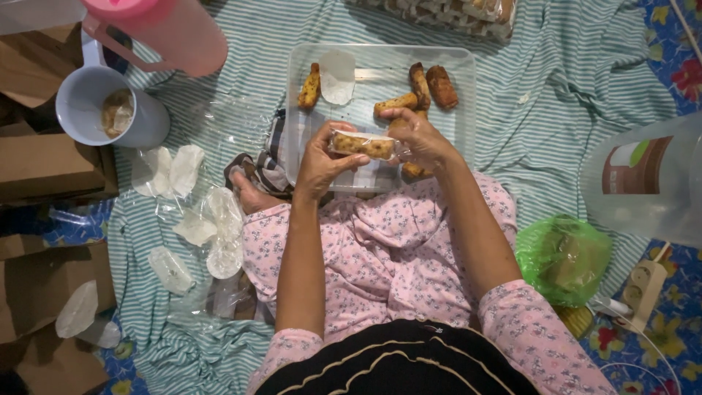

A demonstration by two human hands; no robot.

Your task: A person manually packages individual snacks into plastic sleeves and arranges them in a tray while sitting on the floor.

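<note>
Left hand (319, 162) and right hand (418, 137) grip a wrapped roll (363, 144), centre frame. Below it, the tray's (380, 64) near edge; bare tray room beyond.

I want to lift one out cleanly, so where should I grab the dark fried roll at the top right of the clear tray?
Probably pinch the dark fried roll across its narrow middle, from above: it lies flat in the clear tray, long sides mostly exposed.
</note>
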